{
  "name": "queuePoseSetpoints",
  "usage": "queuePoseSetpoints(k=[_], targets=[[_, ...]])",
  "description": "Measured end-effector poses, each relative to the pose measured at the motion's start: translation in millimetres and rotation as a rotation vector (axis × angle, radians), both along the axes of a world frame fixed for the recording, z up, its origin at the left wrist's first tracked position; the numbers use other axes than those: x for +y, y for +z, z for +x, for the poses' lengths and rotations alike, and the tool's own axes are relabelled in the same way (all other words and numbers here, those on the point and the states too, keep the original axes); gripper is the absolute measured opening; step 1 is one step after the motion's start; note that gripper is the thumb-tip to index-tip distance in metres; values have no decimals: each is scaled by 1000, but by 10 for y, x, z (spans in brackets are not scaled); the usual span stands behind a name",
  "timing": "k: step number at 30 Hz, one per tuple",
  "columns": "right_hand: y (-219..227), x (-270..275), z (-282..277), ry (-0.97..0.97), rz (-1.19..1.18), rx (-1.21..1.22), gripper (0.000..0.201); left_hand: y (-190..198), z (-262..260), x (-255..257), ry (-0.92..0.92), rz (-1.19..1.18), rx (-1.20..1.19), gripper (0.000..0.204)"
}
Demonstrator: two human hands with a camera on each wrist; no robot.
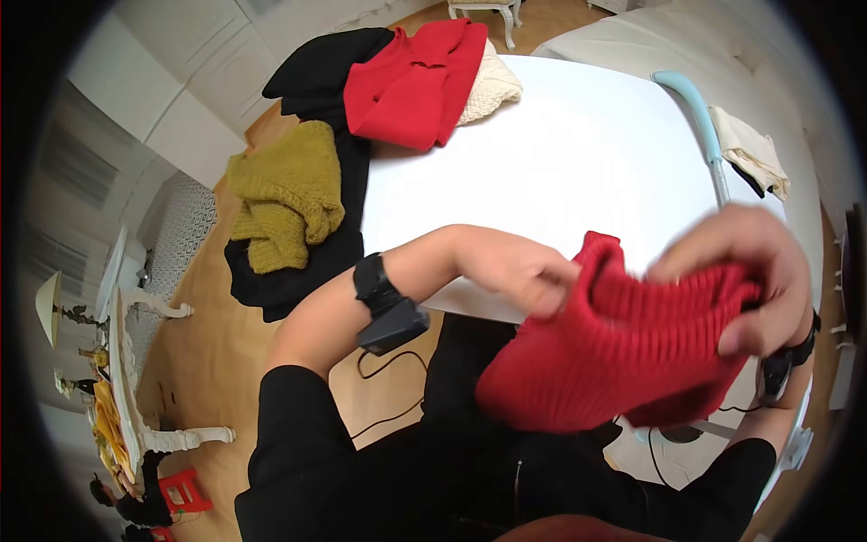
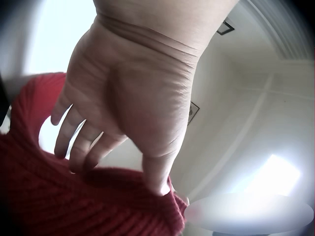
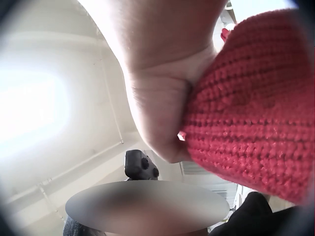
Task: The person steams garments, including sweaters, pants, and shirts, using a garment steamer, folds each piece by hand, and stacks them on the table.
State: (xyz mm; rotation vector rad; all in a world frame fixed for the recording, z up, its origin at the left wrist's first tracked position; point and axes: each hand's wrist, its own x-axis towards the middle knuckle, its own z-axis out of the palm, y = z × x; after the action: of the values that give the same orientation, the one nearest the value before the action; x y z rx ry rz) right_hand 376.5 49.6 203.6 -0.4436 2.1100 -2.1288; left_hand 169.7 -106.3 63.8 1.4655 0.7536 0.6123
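Note:
A ribbed red knit garment [image 1: 623, 361] is held up in front of the body over the table's near edge, its opening spread between both hands. The left hand [image 1: 528, 275] grips the opening's left side; in the left wrist view that hand [image 2: 130, 98] has its thumb at the red knit edge [image 2: 98, 196] and its fingers reaching over the opening. On the other side the right hand [image 1: 768, 271], partly blurred, pinches the ribbed edge between thumb and fingers. The right wrist view shows the right hand [image 3: 167, 98] against the red knit [image 3: 256, 108], fingertips hidden.
Across the white table [image 1: 542, 154], a folded red garment [image 1: 415, 86] lies by a cream knit [image 1: 490, 88] and black cloth [image 1: 325, 63]. An olive knit [image 1: 293, 194] rests on black cloth at the left. A light blue padded bar [image 1: 695, 104] and cream cloth [image 1: 750, 149] are at the right.

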Motion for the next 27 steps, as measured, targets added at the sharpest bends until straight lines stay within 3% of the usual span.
queuePoseSetpoints(k=[1,2,4,6,8,9,10,12,14,15,16,20,21,23,24,26,27], targets=[[52,119,93,-132,133,-24,56,79,44,-133,19,-62,-184,89],[73,228,91,-143,262,35,64,154,78,-196,12,-64,-184,89],[183,206,119,-365,306,21,65,244,148,-278,74,-88,-229,101],[153,294,97,-405,349,105,65,20,216,-311,140,-73,-325,100],[149,285,76,-424,345,151,65,26,383,-242,443,-434,-679,85],[174,258,62,-410,416,135,65,-3,396,-233,462,-491,-672,68],[204,229,46,-401,486,115,65,-11,372,-232,454,-491,-666,68],[301,232,62,-432,604,-20,67,7,291,-241,305,-253,-477,72],[227,420,62,-364,634,110,56,-15,167,-277,254,-199,-660,62],[134,474,56,-406,609,166,52,6,119,-310,319,-294,-611,75],[178,504,46,-409,688,89,55,21,119,-305,284,-310,-614,75],[98,636,47,-381,587,49,57,281,134,-348,625,-103,-420,98],[57,665,62,-331,554,113,55,260,154,-323,649,-75,-463,96],[21,713,111,-283,517,176,53,523,0,-393,902,144,-349,74],[29,736,146,-269,498,50,53,610,-2,-400,1006,236,-322,61],[30,785,213,-234,457,-203,52,711,-134,-444,1057,333,-141,33],[-53,843,199,-160,539,-108,41,784,-124,-452,1089,367,-21,33]])
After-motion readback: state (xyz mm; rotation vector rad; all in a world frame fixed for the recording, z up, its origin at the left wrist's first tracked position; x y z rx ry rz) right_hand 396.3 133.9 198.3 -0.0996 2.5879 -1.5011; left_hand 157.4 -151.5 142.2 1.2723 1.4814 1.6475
